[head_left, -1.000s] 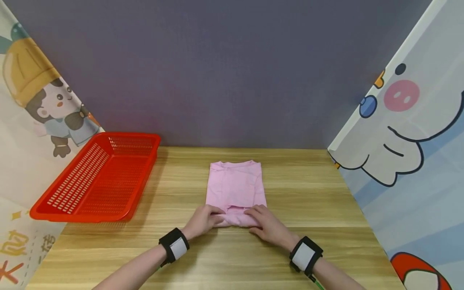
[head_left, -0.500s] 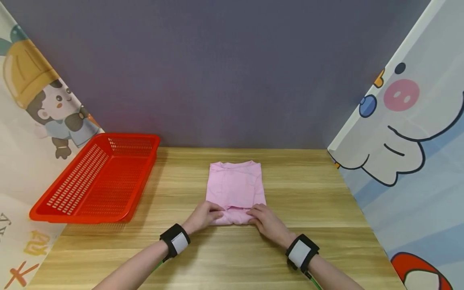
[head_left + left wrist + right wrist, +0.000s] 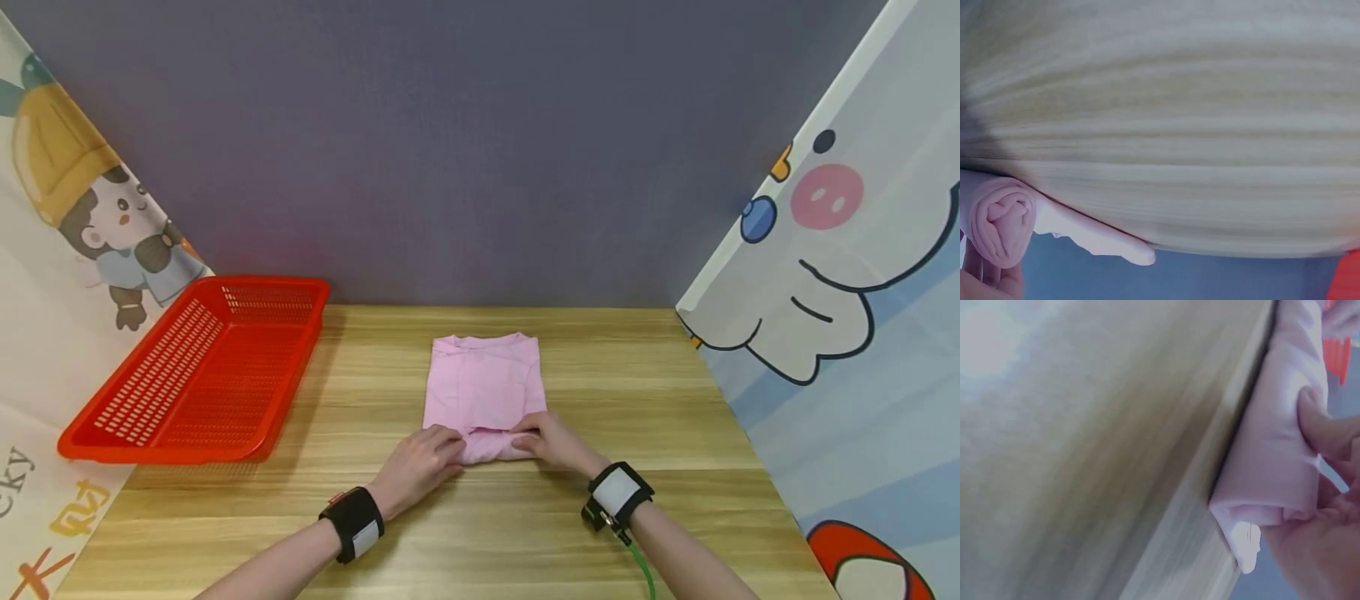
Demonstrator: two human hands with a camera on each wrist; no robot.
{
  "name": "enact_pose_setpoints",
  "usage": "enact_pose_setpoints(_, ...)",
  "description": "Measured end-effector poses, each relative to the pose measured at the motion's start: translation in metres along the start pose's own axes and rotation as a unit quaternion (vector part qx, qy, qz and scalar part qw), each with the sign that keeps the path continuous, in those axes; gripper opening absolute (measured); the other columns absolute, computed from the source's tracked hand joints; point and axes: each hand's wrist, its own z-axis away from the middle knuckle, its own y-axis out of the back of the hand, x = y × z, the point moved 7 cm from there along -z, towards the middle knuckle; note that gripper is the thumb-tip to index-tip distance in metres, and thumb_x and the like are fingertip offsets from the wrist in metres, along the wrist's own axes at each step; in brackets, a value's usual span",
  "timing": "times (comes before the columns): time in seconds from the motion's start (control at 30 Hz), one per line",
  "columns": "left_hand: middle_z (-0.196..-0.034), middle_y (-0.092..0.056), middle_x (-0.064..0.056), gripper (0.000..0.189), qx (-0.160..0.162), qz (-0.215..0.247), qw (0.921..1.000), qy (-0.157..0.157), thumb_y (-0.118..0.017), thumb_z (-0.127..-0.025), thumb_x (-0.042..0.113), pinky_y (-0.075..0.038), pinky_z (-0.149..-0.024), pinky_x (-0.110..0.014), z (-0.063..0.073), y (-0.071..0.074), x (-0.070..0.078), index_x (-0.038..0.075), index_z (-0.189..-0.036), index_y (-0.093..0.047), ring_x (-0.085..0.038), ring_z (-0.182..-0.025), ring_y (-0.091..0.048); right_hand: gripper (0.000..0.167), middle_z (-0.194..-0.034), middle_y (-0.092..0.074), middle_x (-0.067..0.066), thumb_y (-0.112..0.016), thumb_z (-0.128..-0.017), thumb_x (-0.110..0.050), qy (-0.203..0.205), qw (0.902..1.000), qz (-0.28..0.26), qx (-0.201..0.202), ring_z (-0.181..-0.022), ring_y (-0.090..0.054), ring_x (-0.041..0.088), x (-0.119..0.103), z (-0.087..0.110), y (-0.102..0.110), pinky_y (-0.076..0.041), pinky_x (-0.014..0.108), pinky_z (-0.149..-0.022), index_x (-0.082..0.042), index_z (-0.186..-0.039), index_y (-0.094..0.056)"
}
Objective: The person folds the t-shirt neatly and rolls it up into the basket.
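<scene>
A pink shirt (image 3: 487,387) lies folded into a narrow panel in the middle of the table, its neckline at the far end. Its near end is rolled up into a thick roll, whose spiral layers (image 3: 1002,219) show in the left wrist view. My left hand (image 3: 422,460) grips the left end of this roll, fingers bent over it. At the right end my right hand (image 3: 557,440) pinches the roll, the thumb (image 3: 1322,425) pressing on its near side in the right wrist view. The fingers behind the cloth are partly hidden.
A red plastic basket (image 3: 296,392) with perforated sides stands at the table's left. The wooden table (image 3: 637,392) ends at a dark grey panel (image 3: 480,150) behind. Printed cloths (image 3: 847,275) hang along both sides.
The shirt's near rolled edge has shifted slightly away from me. My left hand has turned so its fingers lie over the roll, and my right hand has moved slightly forward with its wrist turned.
</scene>
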Motion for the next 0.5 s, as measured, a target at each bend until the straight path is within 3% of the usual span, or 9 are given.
enact_pose_setpoints(0.1, -0.104, -0.073, -0.001, 0.026, -0.017, -0.001, 0.9996, 0.024, -0.083, -0.081, 0.02, -0.058, -0.082, -0.03, 0.0, -0.003, -0.002, 0.011, -0.104, -0.075, -0.016, -0.095, -0.068, 0.013, -0.094, -0.078, 0.009, -0.071, -0.092, -0.012, -0.023, 0.9993, -0.021, -0.021, -0.086, -0.067, 0.009, 0.005, -0.005, 0.001, -0.055, 0.024, -0.078, -0.002, -0.098, -0.078)
enact_pose_setpoints(0.2, -0.102, -0.074, -0.002, 0.024, -0.038, 0.036, 0.9957, 0.076, -0.081, -0.082, 0.012, -0.059, -0.082, -0.032, -0.002, -0.006, -0.009, 0.01, -0.106, -0.076, -0.017, -0.094, -0.07, 0.015, -0.095, -0.078, 0.01, -0.07, -0.093, -0.013, -0.032, 0.9986, -0.028, -0.03, -0.086, -0.066, 0.008, 0.006, -0.008, 0.002, -0.055, 0.023, -0.078, -0.002, -0.099, -0.078)
enact_pose_setpoints(0.37, -0.101, -0.077, -0.006, 0.025, -0.07, 0.132, 0.9744, 0.168, -0.077, -0.082, 0.003, -0.06, -0.084, -0.036, -0.006, -0.012, -0.023, 0.008, -0.107, -0.076, -0.021, -0.094, -0.073, 0.015, -0.096, -0.078, 0.006, -0.072, -0.093, -0.017, -0.044, 0.9988, -0.02, -0.014, -0.089, -0.067, 0.011, 0.005, -0.005, 0.005, -0.054, 0.025, -0.081, -0.005, -0.099, -0.078)
enact_pose_setpoints(0.5, -0.101, -0.078, -0.009, 0.022, -0.092, 0.172, 0.959, 0.206, -0.076, -0.085, 0.004, -0.06, -0.084, -0.039, -0.009, -0.015, -0.031, 0.006, -0.107, -0.076, -0.024, -0.093, -0.074, 0.017, -0.097, -0.074, 0.002, -0.076, -0.089, -0.021, -0.029, 0.999, 0.025, 0.026, -0.092, -0.066, 0.014, -0.004, 0.002, 0.007, -0.054, 0.03, -0.084, -0.01, -0.102, -0.076)
